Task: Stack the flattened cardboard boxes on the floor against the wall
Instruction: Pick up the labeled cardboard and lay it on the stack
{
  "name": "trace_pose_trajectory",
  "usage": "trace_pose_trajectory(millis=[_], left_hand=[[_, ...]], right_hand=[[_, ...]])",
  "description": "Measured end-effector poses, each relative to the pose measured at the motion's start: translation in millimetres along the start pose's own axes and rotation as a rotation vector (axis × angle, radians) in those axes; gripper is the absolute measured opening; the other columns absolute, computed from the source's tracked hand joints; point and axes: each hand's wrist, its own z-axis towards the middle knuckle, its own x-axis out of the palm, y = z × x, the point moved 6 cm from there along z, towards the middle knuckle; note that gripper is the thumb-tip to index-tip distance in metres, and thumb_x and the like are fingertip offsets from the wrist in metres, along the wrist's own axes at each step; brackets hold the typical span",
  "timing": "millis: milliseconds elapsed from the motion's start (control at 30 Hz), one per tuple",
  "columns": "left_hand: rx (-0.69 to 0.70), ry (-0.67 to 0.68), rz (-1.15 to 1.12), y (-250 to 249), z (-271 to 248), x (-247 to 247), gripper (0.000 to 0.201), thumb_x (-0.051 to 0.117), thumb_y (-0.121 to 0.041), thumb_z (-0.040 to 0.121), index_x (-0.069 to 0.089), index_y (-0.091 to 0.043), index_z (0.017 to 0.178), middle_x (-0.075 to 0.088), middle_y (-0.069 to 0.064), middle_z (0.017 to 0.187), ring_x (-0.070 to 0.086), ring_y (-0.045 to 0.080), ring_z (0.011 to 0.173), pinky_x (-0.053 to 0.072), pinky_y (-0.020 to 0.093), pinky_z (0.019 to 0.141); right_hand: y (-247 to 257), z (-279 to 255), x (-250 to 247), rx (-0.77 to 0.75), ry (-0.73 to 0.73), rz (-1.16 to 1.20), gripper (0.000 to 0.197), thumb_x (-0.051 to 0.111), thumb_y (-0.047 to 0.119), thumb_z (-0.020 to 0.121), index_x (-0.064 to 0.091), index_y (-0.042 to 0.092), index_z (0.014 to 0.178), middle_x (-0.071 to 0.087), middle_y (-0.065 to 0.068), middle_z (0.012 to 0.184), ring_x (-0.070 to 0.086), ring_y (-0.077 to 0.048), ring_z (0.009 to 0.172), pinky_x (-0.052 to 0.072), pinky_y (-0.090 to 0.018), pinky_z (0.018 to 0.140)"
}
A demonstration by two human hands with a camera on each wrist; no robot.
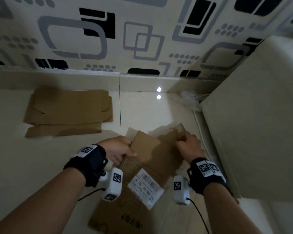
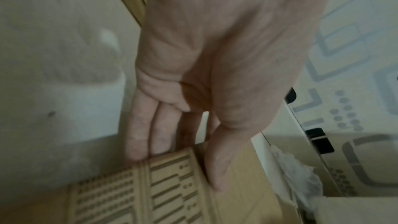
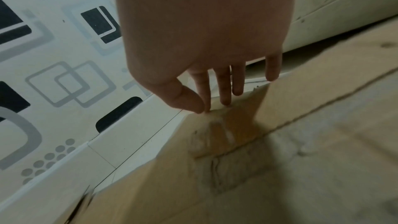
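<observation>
A flattened brown cardboard box [image 1: 68,112] lies on the pale tiled floor at the left, its far edge against the wall's skirting. A second cardboard box [image 1: 147,159], with a white shipping label [image 1: 145,186], is held in front of me above the floor. My left hand [image 1: 125,151] grips its left edge, thumb on top and fingers [image 2: 148,135] behind the printed cardboard [image 2: 172,193]. My right hand [image 1: 181,141] holds the right flap. In the right wrist view its thumb and forefinger [image 3: 204,108] pinch the flap's edge [image 3: 280,142].
The patterned wall [image 1: 142,39] with a tiled skirting [image 1: 74,78] runs across the back. A pale cabinet [image 1: 252,115] stands close on the right. A crumpled white plastic bag [image 1: 189,100] and a cable lie in the corner between them.
</observation>
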Motion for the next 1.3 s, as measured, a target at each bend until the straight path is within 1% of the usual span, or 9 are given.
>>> trace_pose_trajectory(millis=[100, 233, 333, 467, 567, 733, 933, 1133, 1300], left_hand=[[0.067, -0.112, 0.003, -3.4, -4.7, -14.4, 0.021, 0.074, -0.021, 0.091, 0.062, -0.013, 0.105, 0.068, 0.009, 0.109, 0.066, 0.026, 0.095, 0.057, 0.035, 0.076], [0.096, -0.137, -0.096, -4.4, -13.0, -34.1, 0.047, 0.077, -0.029, 0.084, 0.062, -0.012, 0.124, 0.067, 0.008, 0.125, 0.062, 0.029, 0.116, 0.05, 0.049, 0.099], [0.153, -0.202, -0.347, -5.6, -22.7, -51.7, 0.043, 0.071, -0.022, 0.093, 0.059, -0.012, 0.132, 0.069, 0.012, 0.124, 0.065, 0.032, 0.113, 0.049, 0.048, 0.101], [0.233, -0.346, -0.566, -5.5, -35.7, -78.0, 0.007, 0.061, -0.02, 0.1, 0.066, -0.018, 0.105, 0.071, 0.013, 0.111, 0.067, 0.03, 0.101, 0.052, 0.046, 0.095], [0.272, -0.421, -0.657, -0.7, -42.3, -95.0, 0.005, 0.06, -0.019, 0.1, 0.064, -0.019, 0.104, 0.068, 0.013, 0.109, 0.066, 0.028, 0.097, 0.052, 0.043, 0.09], [0.315, -0.54, -0.828, 19.7, -48.1, -125.2, 0.05, 0.066, -0.023, 0.096, 0.051, -0.005, 0.141, 0.069, 0.01, 0.106, 0.068, 0.025, 0.091, 0.054, 0.037, 0.072], [0.333, -0.652, -0.917, 39.0, -67.3, -146.4, 0.012, 0.067, -0.021, 0.096, 0.065, -0.012, 0.104, 0.071, 0.008, 0.091, 0.068, 0.023, 0.081, 0.053, 0.038, 0.075], [0.253, -0.655, -0.857, 78.7, -90.0, -166.5, 0.029, 0.058, -0.009, 0.092, 0.067, 0.005, 0.115, 0.071, 0.02, 0.102, 0.068, 0.031, 0.084, 0.054, 0.039, 0.075], [0.275, -0.679, -0.92, 117.9, -112.1, -184.1, 0.029, 0.053, -0.005, 0.091, 0.066, 0.001, 0.115, 0.072, 0.022, 0.1, 0.072, 0.031, 0.075, 0.059, 0.032, 0.059]], right_hand=[[-0.4, -0.9, -1.2, -0.008, -0.014, -0.001, 0.046, 0.053, 0.02, 0.081, 0.057, 0.027, 0.126, 0.051, -0.009, 0.136, 0.044, -0.036, 0.132, 0.031, -0.055, 0.113], [-2.3, 3.6, -1.6, -0.032, -0.074, 0.085, 0.033, 0.054, 0.024, 0.083, 0.058, 0.029, 0.115, 0.051, -0.008, 0.134, 0.046, -0.035, 0.129, 0.035, -0.056, 0.112], [-4.6, 11.4, 1.4, -0.083, -0.085, 0.272, 0.03, 0.051, 0.025, 0.09, 0.062, 0.018, 0.117, 0.06, -0.012, 0.125, 0.057, -0.033, 0.114, 0.046, -0.044, 0.096], [-8.6, 18.5, -0.8, -0.114, -0.143, 0.523, 0.02, 0.052, 0.03, 0.1, 0.064, 0.018, 0.11, 0.065, -0.007, 0.108, 0.06, -0.02, 0.094, 0.045, -0.032, 0.075], [-7.4, 21.9, 2.4, -0.149, -0.149, 0.651, 0.029, 0.057, 0.038, 0.098, 0.064, 0.019, 0.119, 0.066, 0.0, 0.111, 0.062, -0.021, 0.104, 0.051, -0.04, 0.09], [-3.4, 24.8, 23.8, -0.103, 0.103, 0.883, 0.033, 0.066, 0.041, 0.091, 0.073, 0.022, 0.117, 0.077, -0.007, 0.112, 0.068, -0.029, 0.11, 0.051, -0.048, 0.098], [25.3, 15.3, 51.7, -0.122, 0.222, 0.924, 0.027, 0.07, 0.009, 0.087, 0.072, 0.014, 0.114, 0.08, -0.014, 0.099, 0.073, -0.04, 0.097, 0.058, -0.042, 0.076], [74.9, 4.9, 70.7, -0.18, 0.256, 0.933, 0.031, 0.068, 0.004, 0.088, 0.071, 0.011, 0.118, 0.078, -0.017, 0.107, 0.073, -0.034, 0.094, 0.058, -0.039, 0.077], [125.5, 0.8, 91.7, -0.265, 0.268, 0.879, 0.032, 0.072, 0.007, 0.086, 0.071, 0.015, 0.117, 0.081, -0.012, 0.102, 0.076, -0.032, 0.093, 0.059, -0.037, 0.075]])
